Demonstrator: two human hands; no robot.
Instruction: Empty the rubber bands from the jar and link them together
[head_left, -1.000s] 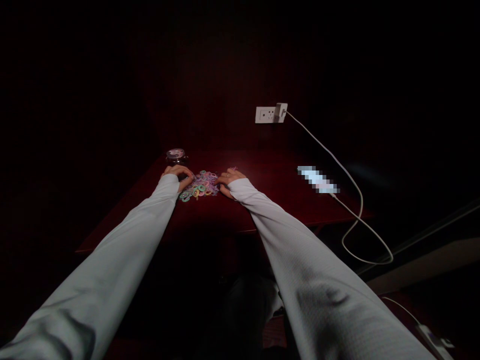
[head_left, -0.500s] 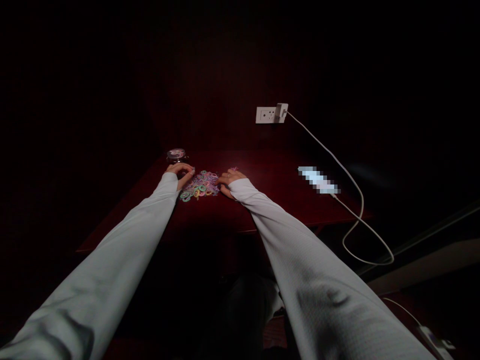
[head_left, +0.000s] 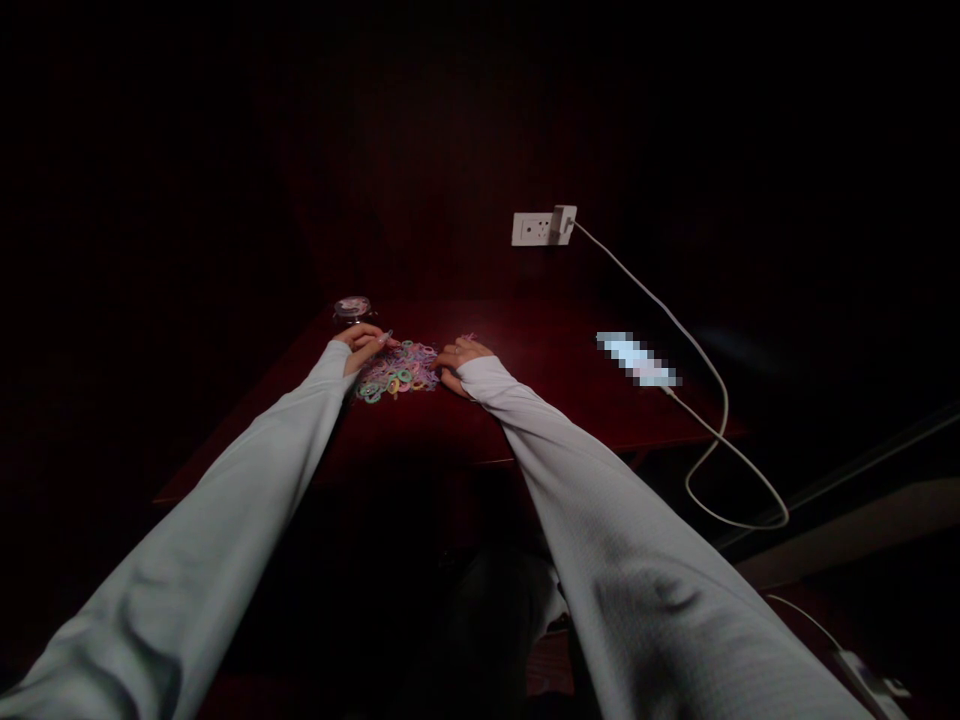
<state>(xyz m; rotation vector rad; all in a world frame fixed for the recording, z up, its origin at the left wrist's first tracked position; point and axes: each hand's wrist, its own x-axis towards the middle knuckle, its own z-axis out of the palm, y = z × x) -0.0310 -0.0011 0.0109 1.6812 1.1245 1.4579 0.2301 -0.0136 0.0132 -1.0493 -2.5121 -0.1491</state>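
A pile of small colourful hair ties (head_left: 403, 376), in pink, purple, green and yellow, lies on the dark red table. At its upper left edge is my left hand (head_left: 363, 343), thumb and fingers brought together in a pinch. What is between its fingertips is too small to make out. My right hand (head_left: 461, 356) rests at the right edge of the pile with curled fingers touching it; their tips are partly hidden and I cannot make out what they hold. Just behind that hand lies a small pink-purple bunch (head_left: 470, 337).
Behind my left hand stands a round jar (head_left: 352, 306) with a pinkish lid. To the right lies a blurred-out phone (head_left: 637, 361) on a white charging cable (head_left: 701, 352), which runs to a wall socket (head_left: 531, 230). A power strip (head_left: 870, 685) is at lower right.
My left hand has turned slightly, its thumb now lying up along the fingers, and the gap between thumb and fingers has closed. The right hand stays in place.
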